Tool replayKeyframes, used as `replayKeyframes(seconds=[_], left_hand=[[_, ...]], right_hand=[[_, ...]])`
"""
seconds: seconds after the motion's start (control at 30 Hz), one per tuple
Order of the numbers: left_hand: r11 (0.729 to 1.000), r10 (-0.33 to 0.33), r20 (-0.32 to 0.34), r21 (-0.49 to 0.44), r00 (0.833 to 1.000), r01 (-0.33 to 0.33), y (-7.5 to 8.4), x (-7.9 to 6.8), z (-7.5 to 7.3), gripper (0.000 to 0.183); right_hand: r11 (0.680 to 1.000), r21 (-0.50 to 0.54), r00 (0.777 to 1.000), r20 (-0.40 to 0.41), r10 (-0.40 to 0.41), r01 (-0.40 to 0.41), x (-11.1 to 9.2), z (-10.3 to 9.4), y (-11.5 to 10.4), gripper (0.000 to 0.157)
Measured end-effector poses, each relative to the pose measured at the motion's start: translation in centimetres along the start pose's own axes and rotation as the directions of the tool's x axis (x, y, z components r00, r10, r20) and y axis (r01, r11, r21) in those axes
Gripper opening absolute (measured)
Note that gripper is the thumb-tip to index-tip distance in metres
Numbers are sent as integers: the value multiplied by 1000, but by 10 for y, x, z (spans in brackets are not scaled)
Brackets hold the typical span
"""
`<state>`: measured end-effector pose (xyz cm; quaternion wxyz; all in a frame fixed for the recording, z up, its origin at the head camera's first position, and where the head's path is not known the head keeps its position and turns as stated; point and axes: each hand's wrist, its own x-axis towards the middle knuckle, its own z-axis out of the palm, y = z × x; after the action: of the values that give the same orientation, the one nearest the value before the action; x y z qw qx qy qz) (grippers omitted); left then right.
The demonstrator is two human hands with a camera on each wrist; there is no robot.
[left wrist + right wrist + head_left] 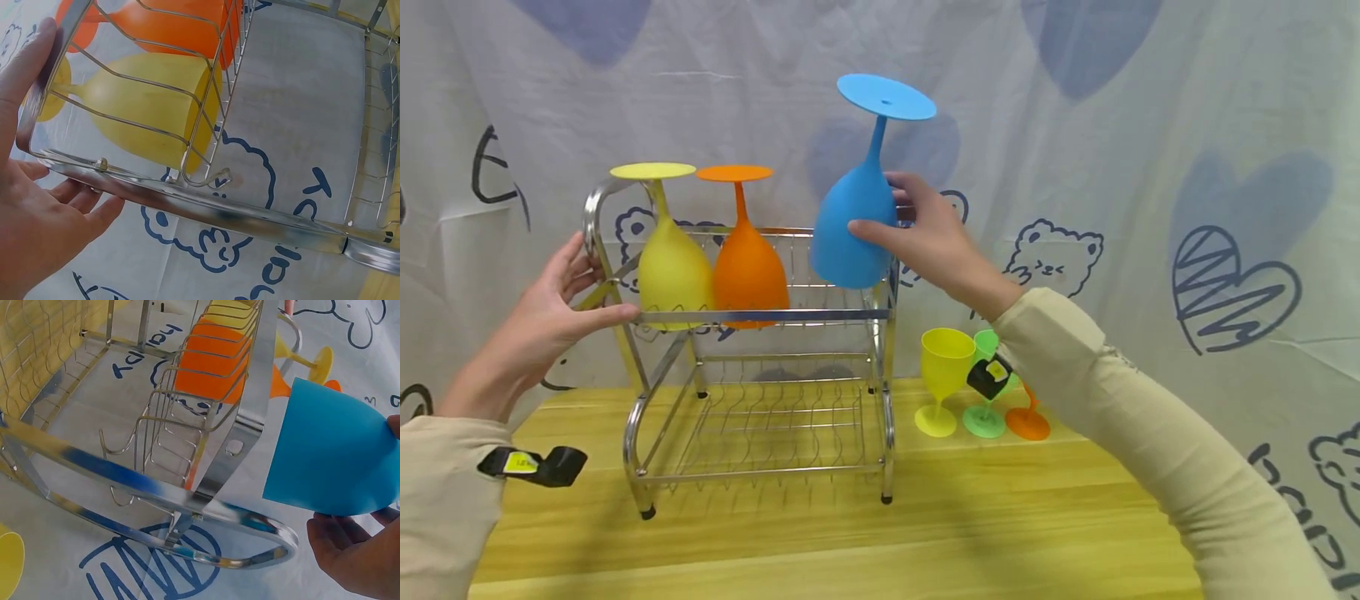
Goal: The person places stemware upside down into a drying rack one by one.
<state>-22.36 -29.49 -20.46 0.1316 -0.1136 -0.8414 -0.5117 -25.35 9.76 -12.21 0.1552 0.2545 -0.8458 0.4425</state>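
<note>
My right hand (928, 242) grips a blue goblet (853, 225) by its bowl, upside down and slightly tilted, over the right end of the upper tier of a metal dish rack (767, 316). In the right wrist view the blue goblet (337, 450) has its rim beside the rack's top bar. My left hand (553, 312) holds the rack's left end, thumb along the front bar and fingers behind the curved side frame. Upside down in the upper tier stand a yellow goblet (673, 258) and, right of it, an orange goblet (750, 271).
Right of the rack, a yellow goblet (946, 362), a green goblet (984, 421) and an orange goblet (1028, 423) stand upright on the wooden table (925, 533), partly behind my right forearm. The rack's lower tier (775, 417) shows bare wires. A patterned curtain (1150, 250) hangs behind.
</note>
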Motion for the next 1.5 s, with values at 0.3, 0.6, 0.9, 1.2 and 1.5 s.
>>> replayKeyframes(seconds=[0.3,0.6,0.9,1.2,1.5], left_hand=[[999,31,-2,27,1000,-31,-3,3,1,100],[999,36,4,20,999,-36,-4,2,4,99],[999,33,-5,7,999,-33,-7,3,7,100],[1000,25,4,-1,1000,-25,-8,4,7,101],[999,38,8,-7,999,-38,-11,3,7,99]], right_hand=[[999,25,997,70,35,-36,13,13,4,71],[995,-18,988,120,95,-93,25,36,13,75],[986,-118,980,144,134,-118,30,47,18,73],[977,-147,969,173,177,-153,33,54,26,74],[965,-203,954,214,210,-167,37,56,26,74]])
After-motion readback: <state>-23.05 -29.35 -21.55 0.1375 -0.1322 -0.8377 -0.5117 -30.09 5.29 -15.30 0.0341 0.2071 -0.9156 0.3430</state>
